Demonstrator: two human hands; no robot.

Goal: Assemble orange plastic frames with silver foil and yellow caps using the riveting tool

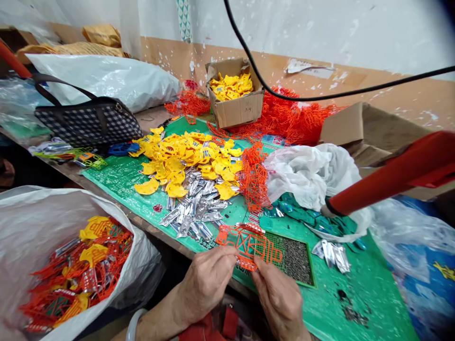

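Observation:
Low at the front edge of the table, my left hand and my right hand pinch the near side of an orange plastic lattice frame. Small orange pieces with white dots sit along its near and far sides. Under and behind the frame's right end lies a green-rimmed tray of tiny dark grey parts. Just beyond the left hand spreads a heap of silver metallic strips, and past it a pile of yellow plastic shells.
At the lower left stands a white sack of orange and yellow pieces. A cardboard box of yellow shells, tangled orange lattices and a checkered bag are behind. A red pole slants in over teal pieces at right.

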